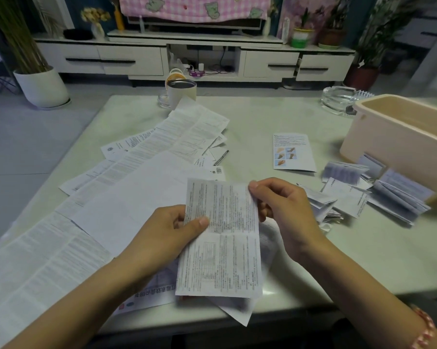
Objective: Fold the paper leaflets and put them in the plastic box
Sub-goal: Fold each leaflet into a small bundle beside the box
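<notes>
A long printed paper leaflet (pixel 221 248) is held upright above the table's near edge. My left hand (pixel 169 235) pinches its left edge, thumb on the front. My right hand (pixel 285 217) pinches its upper right edge. Several unfolded leaflets (pixel 141 172) lie spread over the left half of the table. A pile of folded leaflets (pixel 378 195) lies on the table at the right, beside the pale pink plastic box (pixel 398 137). One folded leaflet with small pictures (pixel 291 152) lies alone mid-table.
A white cup (pixel 180 93) and a glass ashtray (pixel 339 98) stand at the table's far edge. Beyond the table are a white TV cabinet (pixel 194 56) and a white plant pot (pixel 42 86) on the floor.
</notes>
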Demonstrator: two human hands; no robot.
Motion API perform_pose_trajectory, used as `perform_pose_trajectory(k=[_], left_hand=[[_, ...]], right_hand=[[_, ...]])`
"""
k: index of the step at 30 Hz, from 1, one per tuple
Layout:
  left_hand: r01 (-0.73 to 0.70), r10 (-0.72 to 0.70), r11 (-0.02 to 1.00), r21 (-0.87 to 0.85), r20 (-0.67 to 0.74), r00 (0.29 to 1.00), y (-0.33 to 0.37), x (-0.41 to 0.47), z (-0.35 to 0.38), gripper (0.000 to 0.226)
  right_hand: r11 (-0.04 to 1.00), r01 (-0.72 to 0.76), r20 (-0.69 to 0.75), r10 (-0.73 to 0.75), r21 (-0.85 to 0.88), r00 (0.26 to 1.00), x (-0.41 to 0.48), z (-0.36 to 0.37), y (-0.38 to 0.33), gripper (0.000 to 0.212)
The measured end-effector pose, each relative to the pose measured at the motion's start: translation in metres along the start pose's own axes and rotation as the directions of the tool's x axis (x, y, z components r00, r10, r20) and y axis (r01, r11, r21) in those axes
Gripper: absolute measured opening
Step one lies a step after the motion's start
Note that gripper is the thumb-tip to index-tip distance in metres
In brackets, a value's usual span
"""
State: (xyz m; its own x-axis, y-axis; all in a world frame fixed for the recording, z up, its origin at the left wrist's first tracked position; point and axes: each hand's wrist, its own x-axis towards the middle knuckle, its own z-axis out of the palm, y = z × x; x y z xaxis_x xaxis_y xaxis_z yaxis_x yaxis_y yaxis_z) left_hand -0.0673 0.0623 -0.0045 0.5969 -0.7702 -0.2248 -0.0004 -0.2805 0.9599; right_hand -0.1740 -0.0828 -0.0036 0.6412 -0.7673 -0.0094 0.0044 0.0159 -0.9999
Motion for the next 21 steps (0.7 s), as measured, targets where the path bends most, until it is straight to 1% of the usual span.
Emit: perform_pose_trajectory(k=[4,8,11,12,14,16,17,18,20,21], left_hand=[[0.002,-0.001,1.0,-0.006,0.036,0.999,0.002,0.001,0.003,0.012],[0.031,-0.03,0.999,-0.009,0.047,0.998,0.003,0.003,0.005,0.013],[0.053,-0.052,0.999,-0.007,0.023,0.998,0.002,0.004,0.002,0.013],[0.063,-0.062,0.998,-0.028,0.016,0.998,0.001,0.005,0.001,0.013],[0.079,-0.078,0.994,-0.073,0.014,0.997,0.001,0.005,-0.001,0.014],[0.079,-0.079,0.993,-0.083,0.008,0.997,0.002,0.004,-0.002,0.016],[0.077,-0.077,0.994,-0.08,0.005,0.997,0.001,0.004,-0.002,0.017],[0.077,-0.077,0.994,-0.075,0.004,0.997,0.002,0.004,-0.001,0.017],[0.081,-0.081,0.995,-0.055,0.014,0.997,0.002,0.004,0.0,0.016],[0.082,-0.081,0.996,-0.039,0.024,0.996,0.002,0.003,0.0,0.016]], right_hand=[[0.992,-0.03,-0.072,0.039,0.119,0.997,0.003,-0.003,-0.002,0.025],[0.985,-0.074,-0.103,0.09,0.155,0.991,0.007,-0.004,0.0,0.016],[0.969,-0.095,-0.163,0.134,0.226,0.978,0.013,-0.014,-0.003,0.011],[0.972,-0.089,-0.167,0.127,0.22,0.978,0.014,-0.018,-0.005,0.01],[0.987,-0.065,-0.113,0.083,0.15,0.99,0.012,-0.02,-0.008,0.012],[0.994,-0.058,-0.003,0.058,0.091,0.998,0.005,-0.015,-0.008,0.01],[0.995,-0.066,0.06,0.062,0.069,0.996,0.001,-0.012,-0.008,0.008],[0.996,-0.079,0.113,0.074,0.044,0.991,-0.001,-0.009,-0.006,0.01],[0.995,-0.091,0.166,0.085,0.029,0.982,-0.002,-0.006,-0.001,0.017],[0.996,-0.08,0.16,0.074,0.033,0.984,-0.001,-0.006,-0.001,0.014]])
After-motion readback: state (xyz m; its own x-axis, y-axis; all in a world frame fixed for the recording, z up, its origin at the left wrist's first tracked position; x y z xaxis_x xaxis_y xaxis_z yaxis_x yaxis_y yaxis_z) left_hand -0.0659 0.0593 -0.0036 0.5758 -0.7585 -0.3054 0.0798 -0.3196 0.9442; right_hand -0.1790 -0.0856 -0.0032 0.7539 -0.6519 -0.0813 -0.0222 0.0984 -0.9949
